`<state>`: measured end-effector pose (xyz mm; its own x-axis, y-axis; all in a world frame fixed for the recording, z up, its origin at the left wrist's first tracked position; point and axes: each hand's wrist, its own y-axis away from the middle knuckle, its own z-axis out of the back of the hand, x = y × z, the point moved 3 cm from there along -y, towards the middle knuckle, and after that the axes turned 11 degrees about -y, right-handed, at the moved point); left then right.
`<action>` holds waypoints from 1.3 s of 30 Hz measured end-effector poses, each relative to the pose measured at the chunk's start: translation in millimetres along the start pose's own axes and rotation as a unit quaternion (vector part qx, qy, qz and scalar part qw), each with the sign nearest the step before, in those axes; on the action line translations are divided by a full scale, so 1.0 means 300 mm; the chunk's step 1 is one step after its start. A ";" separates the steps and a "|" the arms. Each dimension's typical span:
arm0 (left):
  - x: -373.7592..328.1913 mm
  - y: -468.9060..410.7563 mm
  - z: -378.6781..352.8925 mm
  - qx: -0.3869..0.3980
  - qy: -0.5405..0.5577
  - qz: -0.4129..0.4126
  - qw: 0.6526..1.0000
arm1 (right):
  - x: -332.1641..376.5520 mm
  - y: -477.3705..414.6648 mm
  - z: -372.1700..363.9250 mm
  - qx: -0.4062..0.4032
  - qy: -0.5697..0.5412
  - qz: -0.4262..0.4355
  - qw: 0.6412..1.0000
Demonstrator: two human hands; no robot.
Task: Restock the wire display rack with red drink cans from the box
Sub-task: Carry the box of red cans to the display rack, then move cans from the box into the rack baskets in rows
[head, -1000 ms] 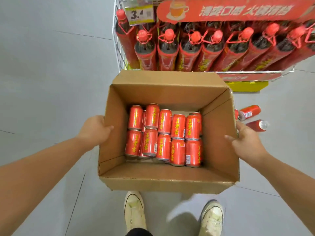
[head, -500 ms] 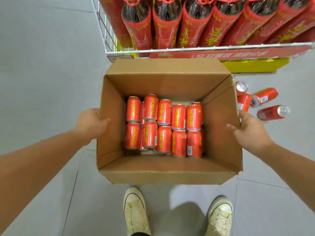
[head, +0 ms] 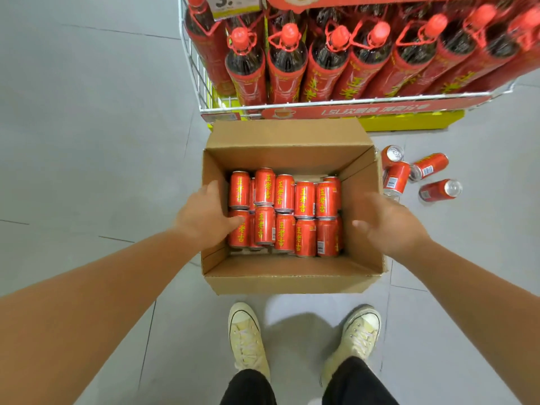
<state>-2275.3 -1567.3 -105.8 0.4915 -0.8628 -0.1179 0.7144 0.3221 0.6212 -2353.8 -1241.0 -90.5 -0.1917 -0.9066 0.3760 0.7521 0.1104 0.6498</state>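
Observation:
An open cardboard box (head: 292, 276) stands on the grey floor in front of the white wire display rack (head: 350, 103). Inside it, several red drink cans (head: 304, 200) with yellow lettering lie in two rows. My left hand (head: 204, 217) hovers over the box's left wall, fingers spread, its thumb near a front-row can. My right hand (head: 388, 223) hovers over the right wall, blurred, fingers apart. Neither hand holds anything.
The rack holds several tall dark bottles with red labels and caps (head: 289, 62), above a yellow base (head: 409, 121). Several loose red cans (head: 428, 168) lie on the floor right of the box. My two pale sneakers (head: 245, 337) stand just behind the box.
Both hands have let go of the box's side walls and moved inward above it. The box now rests on the floor, lower and farther from the camera.

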 end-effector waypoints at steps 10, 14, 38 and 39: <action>-0.150 -0.076 -0.141 0.026 -0.198 -0.113 0.973 | 0.044 -0.135 -0.168 0.063 -0.027 0.011 0.998; -0.175 -0.238 -0.224 0.026 -0.194 -0.113 0.974 | -0.016 -0.319 -0.254 0.059 -0.049 -0.009 0.997; -0.191 -0.646 -0.495 0.023 0.122 0.091 0.988 | -0.197 -0.673 -0.509 -0.040 -0.248 -0.147 0.957; -0.190 -0.628 -0.477 0.024 0.125 0.088 0.988 | -0.185 -0.652 -0.493 -0.034 -0.260 -0.138 0.955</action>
<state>-2366.7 -1523.0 -326.7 0.7182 -0.6697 -0.1891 0.5855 0.4347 0.6843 -2397.1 -1272.5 -336.0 -0.6627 -0.5704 0.4854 0.6632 -0.1458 0.7341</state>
